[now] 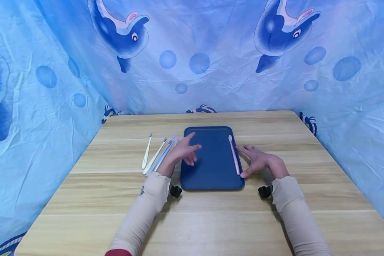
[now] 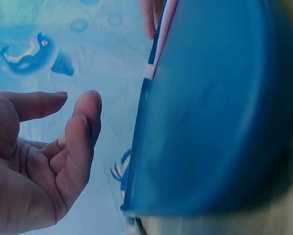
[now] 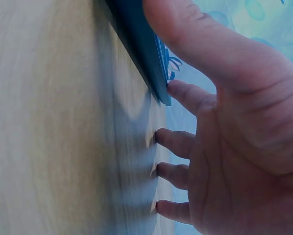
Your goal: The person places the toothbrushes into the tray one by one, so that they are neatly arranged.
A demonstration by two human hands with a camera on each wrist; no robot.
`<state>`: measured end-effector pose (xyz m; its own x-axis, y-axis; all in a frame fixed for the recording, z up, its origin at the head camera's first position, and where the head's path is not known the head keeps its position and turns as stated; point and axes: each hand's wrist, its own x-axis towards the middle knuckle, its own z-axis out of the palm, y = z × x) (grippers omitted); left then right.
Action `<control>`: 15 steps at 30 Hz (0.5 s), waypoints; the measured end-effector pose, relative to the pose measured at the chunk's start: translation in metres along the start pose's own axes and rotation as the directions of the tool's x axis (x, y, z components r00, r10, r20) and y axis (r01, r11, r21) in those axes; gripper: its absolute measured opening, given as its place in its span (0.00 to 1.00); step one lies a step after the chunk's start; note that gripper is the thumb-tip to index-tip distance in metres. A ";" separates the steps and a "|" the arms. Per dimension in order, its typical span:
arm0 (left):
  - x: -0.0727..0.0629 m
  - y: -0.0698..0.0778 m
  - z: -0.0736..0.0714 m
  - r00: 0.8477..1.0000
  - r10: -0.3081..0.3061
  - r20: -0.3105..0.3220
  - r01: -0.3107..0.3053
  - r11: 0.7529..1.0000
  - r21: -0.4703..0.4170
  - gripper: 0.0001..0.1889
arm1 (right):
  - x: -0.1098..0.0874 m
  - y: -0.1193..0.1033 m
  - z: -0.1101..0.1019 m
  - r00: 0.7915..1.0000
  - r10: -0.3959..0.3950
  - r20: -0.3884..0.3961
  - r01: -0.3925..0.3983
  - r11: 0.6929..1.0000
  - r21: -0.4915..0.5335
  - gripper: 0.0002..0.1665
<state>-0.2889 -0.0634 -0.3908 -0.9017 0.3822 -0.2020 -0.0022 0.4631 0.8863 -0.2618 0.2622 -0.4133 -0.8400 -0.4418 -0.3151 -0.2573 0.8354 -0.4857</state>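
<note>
Fingers spread: our right hand (image 1: 258, 160) at the tray (image 1: 208, 161), our left hand (image 1: 183, 151) empty
Our right thumb and index look to be touching the tray's right rim, the other fingers fanned onto the table (image 1: 211, 227); our left thumb and index are apart, the rest loosely bent, pinching nothing over the tray's left side. The pink toothbrush (image 1: 234, 155) lies just inside the tray's right edge. We'd guess we're settling it there; next probably calls for pinching one of the other toothbrushes (image 1: 154, 157) left of the tray.

Blue dolphin backdrop (image 1: 224, 90), wooden table (image 1: 217, 224)
</note>
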 end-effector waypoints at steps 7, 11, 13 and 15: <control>-0.004 -0.009 -0.019 1.000 -0.012 -0.012 0.012 1.000 -0.011 0.41 | 0.000 0.001 -0.002 1.000 0.001 0.000 -0.001 1.000 -0.007 0.76; -0.008 -0.013 -0.028 0.999 -0.024 -0.037 0.023 0.999 -0.023 0.41 | -0.002 0.001 -0.003 1.000 0.001 0.001 -0.001 1.000 -0.009 0.77; -0.009 -0.016 -0.032 0.998 -0.029 -0.051 0.028 0.999 -0.022 0.41 | -0.002 0.001 -0.004 1.000 -0.001 0.004 0.001 1.000 -0.008 0.77; -0.010 -0.019 -0.037 0.997 -0.034 -0.064 0.033 0.999 -0.018 0.41 | -0.004 0.001 -0.004 1.000 -0.003 0.007 0.003 1.000 -0.006 0.77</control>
<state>-0.2961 -0.1052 -0.3905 -0.9271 0.3139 -0.2051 -0.0398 0.4615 0.8862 -0.2611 0.2658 -0.4089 -0.8356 -0.4469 -0.3195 -0.2627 0.8358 -0.4821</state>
